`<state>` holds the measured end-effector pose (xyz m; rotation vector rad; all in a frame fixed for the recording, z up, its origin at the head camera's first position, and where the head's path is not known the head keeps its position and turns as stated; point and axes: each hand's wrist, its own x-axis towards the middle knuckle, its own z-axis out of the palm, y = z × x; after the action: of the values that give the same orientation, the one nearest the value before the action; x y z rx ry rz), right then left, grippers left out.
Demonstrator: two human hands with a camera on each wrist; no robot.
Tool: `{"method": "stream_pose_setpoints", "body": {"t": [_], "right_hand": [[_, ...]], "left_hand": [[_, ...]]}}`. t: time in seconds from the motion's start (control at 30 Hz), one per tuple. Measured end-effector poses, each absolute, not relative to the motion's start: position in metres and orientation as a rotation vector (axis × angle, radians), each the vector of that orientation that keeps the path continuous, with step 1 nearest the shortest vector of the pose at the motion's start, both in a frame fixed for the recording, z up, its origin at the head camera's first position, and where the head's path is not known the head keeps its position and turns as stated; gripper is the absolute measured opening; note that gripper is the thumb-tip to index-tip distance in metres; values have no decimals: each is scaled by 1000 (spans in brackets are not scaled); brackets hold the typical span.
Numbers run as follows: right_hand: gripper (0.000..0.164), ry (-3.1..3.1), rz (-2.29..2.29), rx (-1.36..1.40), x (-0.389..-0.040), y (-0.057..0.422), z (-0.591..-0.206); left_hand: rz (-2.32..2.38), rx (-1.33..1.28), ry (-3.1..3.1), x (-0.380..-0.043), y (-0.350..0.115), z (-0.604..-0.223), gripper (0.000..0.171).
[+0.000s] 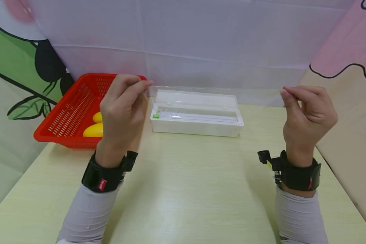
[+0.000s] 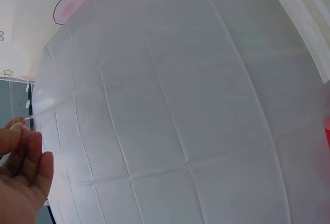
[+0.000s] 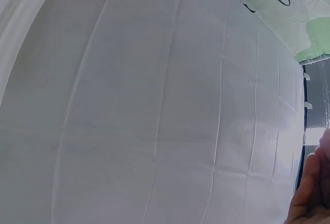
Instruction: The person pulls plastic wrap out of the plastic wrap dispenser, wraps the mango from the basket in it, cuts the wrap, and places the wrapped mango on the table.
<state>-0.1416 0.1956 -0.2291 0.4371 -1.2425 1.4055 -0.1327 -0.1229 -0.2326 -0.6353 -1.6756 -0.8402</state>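
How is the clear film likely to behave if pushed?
The film likely gives and creases, looking thin and see-through. It may sag if released, since only the left hand and right hand appear to hold it.

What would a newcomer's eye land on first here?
Probably the bright red basket at the left, with yellow rounded objects inside, partly hidden by the left hand. Next, that hand and the right hand, raised apart, pinching clear film stretched between them. Between the hands, a white box sits toward the table's far side.
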Motion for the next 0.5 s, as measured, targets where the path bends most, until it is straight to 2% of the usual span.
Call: {"method": "stream_pose_setpoints", "body": {"t": [0.5], "right_hand": [[16, -1186, 1405, 417, -139, 194, -229]], "left_hand": [[-844, -622, -1642, -130, -122, -236, 11]]}}
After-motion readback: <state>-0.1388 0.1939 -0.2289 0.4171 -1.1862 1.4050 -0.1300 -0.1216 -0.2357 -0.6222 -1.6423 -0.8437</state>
